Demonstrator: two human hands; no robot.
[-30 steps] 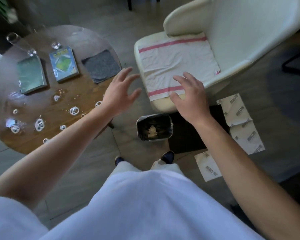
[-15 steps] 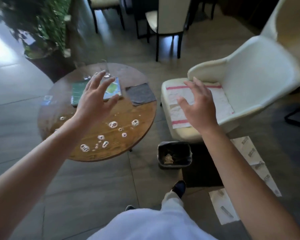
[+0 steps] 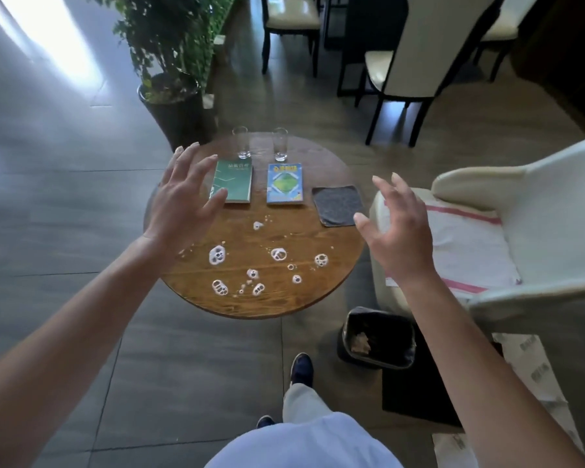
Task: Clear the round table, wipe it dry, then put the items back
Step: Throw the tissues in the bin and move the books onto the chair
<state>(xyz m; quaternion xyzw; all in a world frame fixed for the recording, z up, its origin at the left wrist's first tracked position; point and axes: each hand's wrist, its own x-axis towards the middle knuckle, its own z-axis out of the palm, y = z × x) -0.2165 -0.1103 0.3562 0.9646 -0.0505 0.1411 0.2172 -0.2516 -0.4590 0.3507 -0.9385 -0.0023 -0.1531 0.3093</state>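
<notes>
The left hand [image 3: 183, 201] hangs above the left edge of the round table [image 3: 321, 292], fingers spread wide and holding nothing. Nothing is cleared yet.

Under its thumb lies the green book [image 3: 234, 180], flat and closed, a thin paperback by the look of it. It should be light and a little bendy, best pinched at a long edge, where a finger can slip under the cover. Behind it stands the left glass [image 3: 240, 142], upright, clear and apparently empty. It is likely breakable and smooth, so a wrap round the middle of the wall seems safest.

Foamy white puddles [image 3: 217, 255] and crumbs dot the near half of the wooden top, well apart from the books.

The right glass [image 3: 280, 144] stands beside the first and should handle the same way. In front of it lies the blue book [image 3: 285, 184], also flat and thin. Right of that sits the grey cloth [image 3: 339, 205], a soft folded square near the table's right edge. It will be limp and can be pinched anywhere.

The right hand [image 3: 399, 231] hovers just past that edge, fingers open and loosely bent, empty. Beyond it a chair [image 3: 554, 197] carries a white towel [image 3: 466, 251] with pink stripes, which looks a handy place for the items.
</notes>
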